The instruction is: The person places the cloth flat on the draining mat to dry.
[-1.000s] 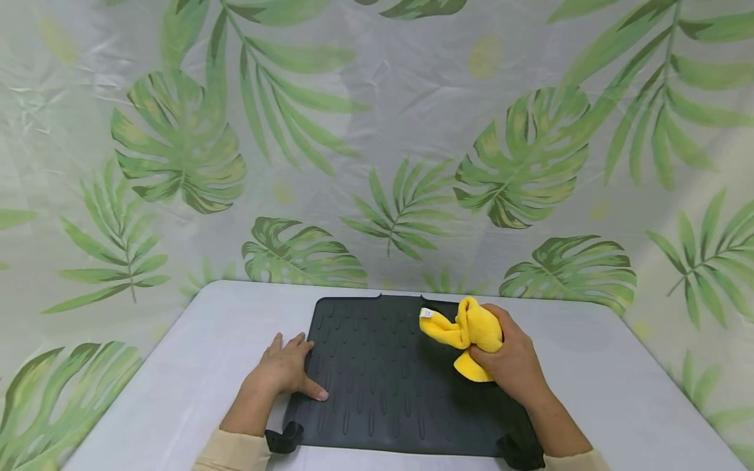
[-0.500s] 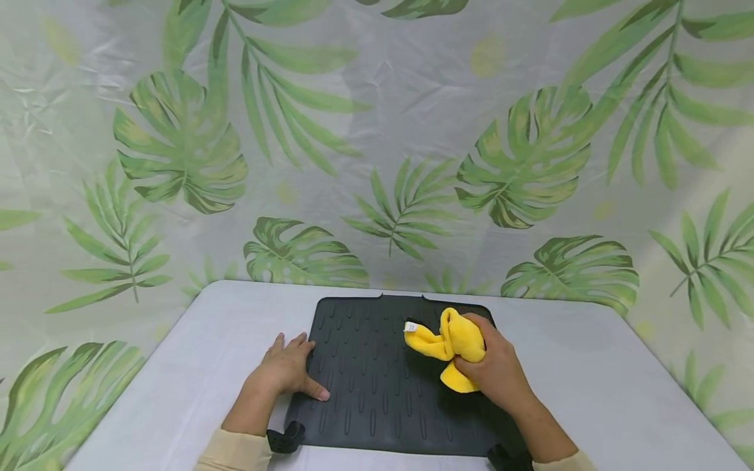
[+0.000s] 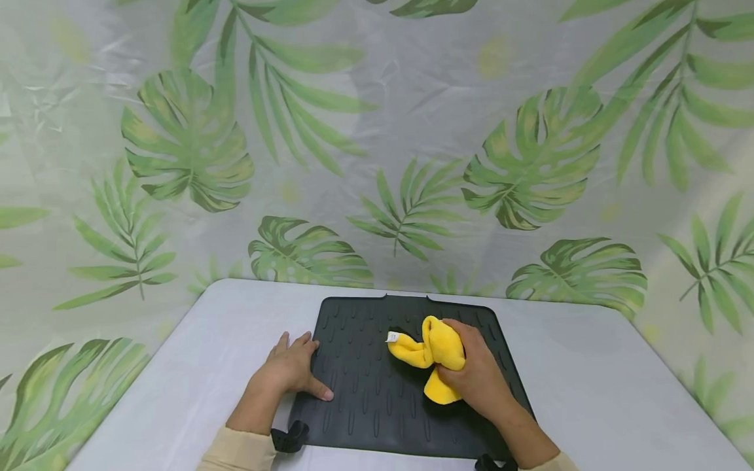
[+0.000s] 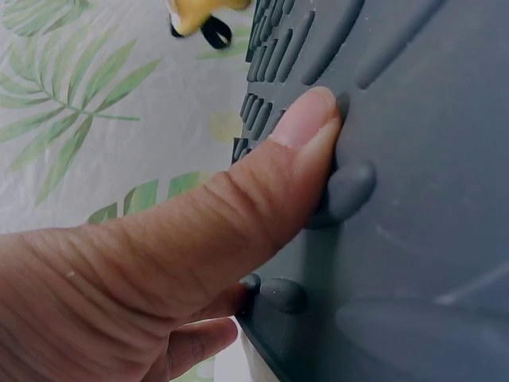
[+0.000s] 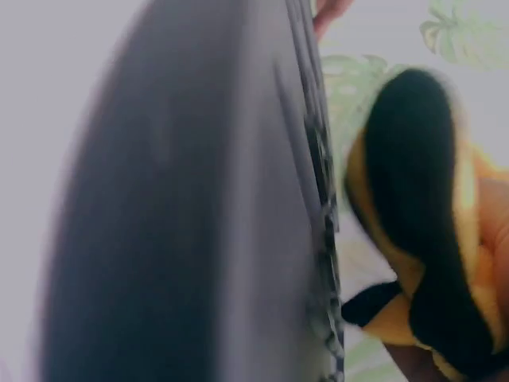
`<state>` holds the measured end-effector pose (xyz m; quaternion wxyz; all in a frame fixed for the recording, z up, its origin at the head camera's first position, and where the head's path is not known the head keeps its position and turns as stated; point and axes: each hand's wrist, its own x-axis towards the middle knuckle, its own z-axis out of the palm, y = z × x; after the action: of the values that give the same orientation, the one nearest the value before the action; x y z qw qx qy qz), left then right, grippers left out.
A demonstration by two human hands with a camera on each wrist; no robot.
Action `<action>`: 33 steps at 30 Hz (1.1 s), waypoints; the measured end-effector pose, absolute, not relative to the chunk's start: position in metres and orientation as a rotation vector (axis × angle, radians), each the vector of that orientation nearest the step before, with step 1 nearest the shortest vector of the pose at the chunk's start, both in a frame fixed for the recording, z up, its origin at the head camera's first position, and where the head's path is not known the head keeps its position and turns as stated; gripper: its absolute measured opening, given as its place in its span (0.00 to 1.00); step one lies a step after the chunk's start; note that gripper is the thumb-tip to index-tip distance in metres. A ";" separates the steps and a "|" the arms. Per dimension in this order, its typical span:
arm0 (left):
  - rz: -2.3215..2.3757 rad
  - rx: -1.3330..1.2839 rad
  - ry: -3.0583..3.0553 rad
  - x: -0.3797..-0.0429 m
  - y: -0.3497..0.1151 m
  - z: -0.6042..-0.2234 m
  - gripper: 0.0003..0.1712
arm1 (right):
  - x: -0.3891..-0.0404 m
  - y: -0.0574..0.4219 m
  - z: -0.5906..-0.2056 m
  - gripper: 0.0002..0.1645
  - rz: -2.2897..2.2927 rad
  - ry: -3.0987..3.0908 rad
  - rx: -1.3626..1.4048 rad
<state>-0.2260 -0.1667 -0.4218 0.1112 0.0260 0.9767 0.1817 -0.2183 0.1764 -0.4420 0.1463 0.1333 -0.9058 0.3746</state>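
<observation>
A bunched yellow cloth (image 3: 444,347) with a white tag is gripped by my right hand (image 3: 477,369) over the right half of a dark ribbed mat (image 3: 359,392). In the right wrist view the cloth (image 5: 382,179) shows black patches on its lower side, and a strip of background shows between most of it and the mat (image 5: 278,239). My left hand (image 3: 288,367) rests at the mat's left edge, fingers spread. Its thumb (image 4: 262,175) lies on the mat's ribbed face in the left wrist view, with other fingertips at the edge, partly hidden behind the thumb.
The mat lies on a white table (image 3: 589,366) that reaches beyond it on both sides. Behind stands a pale curtain (image 3: 330,190) printed with green leaves. Black bands (image 3: 290,436) sit by both wrists.
My right hand has carried the cloth left and slightly toward me over the mat, uncovering the mat's far right corner. The left hand has kept its place on the mat.
</observation>
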 end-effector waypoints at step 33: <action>0.574 0.082 2.865 -0.224 -0.167 -0.422 0.66 | -0.205 0.174 -0.410 0.57 0.925 -2.847 0.370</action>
<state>-0.2243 -0.1674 -0.4223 0.1090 0.0279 0.9743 0.1953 -0.2051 0.1744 -0.4096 0.0626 0.1224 -0.9420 0.3060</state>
